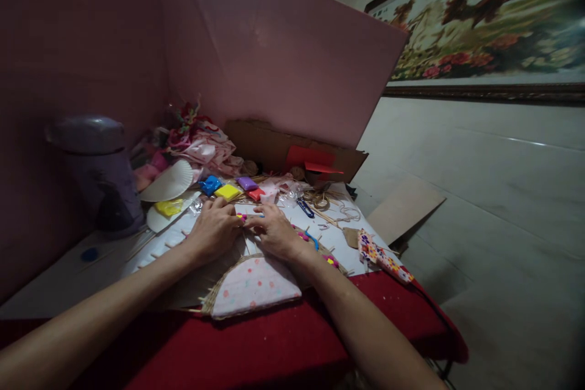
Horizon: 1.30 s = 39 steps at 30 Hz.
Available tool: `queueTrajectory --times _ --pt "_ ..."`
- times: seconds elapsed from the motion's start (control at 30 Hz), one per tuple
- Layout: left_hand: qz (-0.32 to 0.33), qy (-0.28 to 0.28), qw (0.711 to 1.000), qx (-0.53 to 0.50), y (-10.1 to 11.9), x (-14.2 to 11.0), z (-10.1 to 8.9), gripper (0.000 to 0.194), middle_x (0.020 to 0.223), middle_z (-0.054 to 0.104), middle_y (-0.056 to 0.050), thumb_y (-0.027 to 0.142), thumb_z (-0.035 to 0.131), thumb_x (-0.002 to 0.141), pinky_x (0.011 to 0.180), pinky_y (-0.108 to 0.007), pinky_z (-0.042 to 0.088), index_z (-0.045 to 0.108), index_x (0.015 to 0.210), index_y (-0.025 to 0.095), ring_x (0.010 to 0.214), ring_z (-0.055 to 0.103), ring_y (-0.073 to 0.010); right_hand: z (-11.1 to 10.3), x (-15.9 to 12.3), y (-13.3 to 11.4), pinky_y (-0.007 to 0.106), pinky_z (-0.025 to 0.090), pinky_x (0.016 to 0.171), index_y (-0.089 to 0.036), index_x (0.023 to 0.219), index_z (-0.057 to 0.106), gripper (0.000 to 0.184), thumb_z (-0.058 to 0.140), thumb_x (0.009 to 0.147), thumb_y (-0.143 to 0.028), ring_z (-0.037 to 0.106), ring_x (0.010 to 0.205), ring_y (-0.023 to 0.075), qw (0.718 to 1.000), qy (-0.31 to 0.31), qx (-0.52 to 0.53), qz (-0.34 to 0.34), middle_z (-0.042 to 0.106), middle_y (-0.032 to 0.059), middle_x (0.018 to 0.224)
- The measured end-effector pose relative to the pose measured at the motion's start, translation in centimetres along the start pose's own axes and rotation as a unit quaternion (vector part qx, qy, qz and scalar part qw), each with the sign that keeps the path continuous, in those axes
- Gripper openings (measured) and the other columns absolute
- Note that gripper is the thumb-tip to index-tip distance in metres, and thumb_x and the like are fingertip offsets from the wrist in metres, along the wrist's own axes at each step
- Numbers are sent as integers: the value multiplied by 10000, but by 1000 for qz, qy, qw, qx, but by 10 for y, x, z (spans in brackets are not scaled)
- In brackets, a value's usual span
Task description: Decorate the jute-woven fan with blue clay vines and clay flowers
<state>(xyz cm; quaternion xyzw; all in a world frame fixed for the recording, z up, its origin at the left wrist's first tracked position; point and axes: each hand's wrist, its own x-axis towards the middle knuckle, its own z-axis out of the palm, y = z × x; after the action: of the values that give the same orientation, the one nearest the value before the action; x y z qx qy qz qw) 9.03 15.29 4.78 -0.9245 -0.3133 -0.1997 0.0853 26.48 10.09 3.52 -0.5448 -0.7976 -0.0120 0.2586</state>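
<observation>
A half-round craft piece like a fan lies in front of me, with thin sticks poking out round its edge. Its inner part is a white cloth half-circle with pink dots (256,285), bordered by woven cord. On the outer band sit pink clay flowers with yellow centres (331,261) and a blue clay curve (312,240). My left hand (217,226) is at the band's top, fingers curled beside another flower. My right hand (274,230) meets it there, fingers bent and closed over the band. A thin bluish strip shows between the hands; the fingertips' contents are hidden.
Blue (211,185), yellow (227,192) and purple (247,183) clay packets lie behind the hands. A purple thermos-like container (103,180) stands left. Cutter-like blue tool (305,208), cords and flowered cloth (381,256) lie right. Cardboard (260,140) leans behind.
</observation>
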Motion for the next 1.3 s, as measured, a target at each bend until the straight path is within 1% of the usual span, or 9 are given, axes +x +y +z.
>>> queueTrajectory --times 0.23,0.37,0.53,0.67,0.77,0.87,1.07,1.23,1.3 --pt "-16 5 1000 -14 -5 0 3 166 855 672 -67 320 580 796 744 -399 300 728 854 273 936 479 -281 -2 0 2 424 349 965 -242 891 721 153 659 772 -168 415 1158 232 1000 4 10 -5 541 82 1143" --pt "-21 -2 999 -26 -7 0 2 159 844 671 -61 311 581 792 747 -400 309 729 834 275 929 484 -278 -1 0 0 408 362 947 -257 944 709 222 617 791 -125 422 1144 220 1000 -3 6 -8 541 77 1151" --pt "-33 -7 997 -70 -10 -2 -2 173 837 674 -50 302 576 785 763 -387 338 731 855 270 921 480 -261 -3 0 0 416 356 949 -257 950 709 192 614 810 -168 426 1137 226 1000 -5 15 -4 539 77 1140" --pt "-59 -2 993 -103 -14 -2 -4 161 825 683 -43 284 583 768 745 -357 370 735 811 253 883 486 -243 -3 1 2 413 359 943 -271 960 705 240 581 821 -121 422 1138 219 1000 -7 20 -3 534 66 1127" --pt "-64 -2 993 -103 -16 -2 -6 146 799 679 -39 278 588 754 721 -340 375 731 744 253 856 493 -234 -1 1 0 408 362 937 -262 969 703 253 575 817 -106 424 1128 217 1000 -15 13 -6 533 69 1121" --pt "-63 -2 993 -97 -17 -2 -5 144 785 674 -43 258 584 748 722 -346 369 726 726 250 847 492 -236 1 2 0 408 364 937 -257 968 704 257 563 820 -101 429 1120 219 1000 -18 12 0 539 73 1112" --pt "-60 -6 995 -82 -17 -2 -1 164 810 683 -58 252 557 766 749 -374 355 714 730 225 872 489 -254 1 3 3 383 370 946 -253 966 711 234 594 808 -124 446 1109 208 1000 9 22 -13 547 69 1094" --pt "-82 -5 994 -76 -15 0 -1 157 810 677 -68 270 567 749 751 -379 357 716 719 230 874 484 -263 1 2 -1 399 369 953 -275 976 707 319 570 786 -59 431 1124 208 1000 -14 8 -16 531 56 1156" --pt "-86 -12 994 -72 -14 0 -2 172 799 674 -72 276 558 753 741 -377 358 721 718 234 867 486 -264 1 2 -3 406 360 960 -271 978 708 317 565 789 -60 424 1127 212 1000 -18 1 -14 532 59 1156"
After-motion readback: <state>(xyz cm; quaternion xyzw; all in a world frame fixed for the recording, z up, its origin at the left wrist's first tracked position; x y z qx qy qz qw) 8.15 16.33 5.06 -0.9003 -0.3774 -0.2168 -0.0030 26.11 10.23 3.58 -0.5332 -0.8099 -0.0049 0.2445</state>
